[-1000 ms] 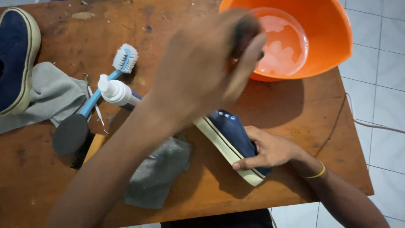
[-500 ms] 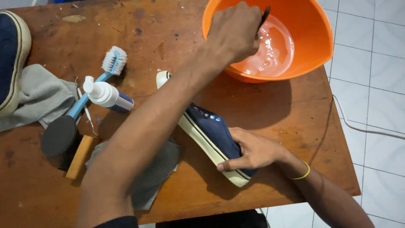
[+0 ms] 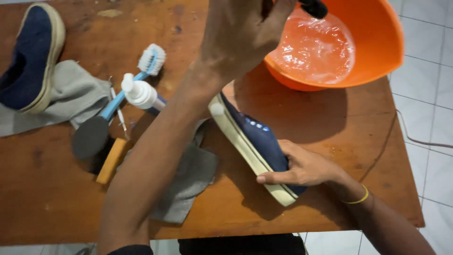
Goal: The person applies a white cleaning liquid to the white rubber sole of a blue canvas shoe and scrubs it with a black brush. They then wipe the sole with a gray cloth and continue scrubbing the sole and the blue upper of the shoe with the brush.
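Note:
My left hand (image 3: 245,33) reaches across the table and is closed on a small dark brush (image 3: 314,7), held over the water in an orange basin (image 3: 384,52). On its side on the wooden table (image 3: 368,141) lies a navy sneaker (image 3: 257,137) with a cream sole. My right hand (image 3: 304,167), with a yellow band at the wrist, grips that sneaker near its heel end. My left forearm hides the sneaker's toe.
A second navy sneaker (image 3: 28,61) rests on a grey cloth (image 3: 75,97) at the far left. Beside it lie a blue-handled brush (image 3: 151,59), a white bottle (image 3: 139,93) and a round dark brush with a wooden handle (image 3: 89,137). Another grey cloth (image 3: 188,179) lies under my forearm. White floor tiles lie to the right.
My left hand went from above the sneaker to the basin with the brush and now holds it over the water. My right hand has stayed on the sneaker.

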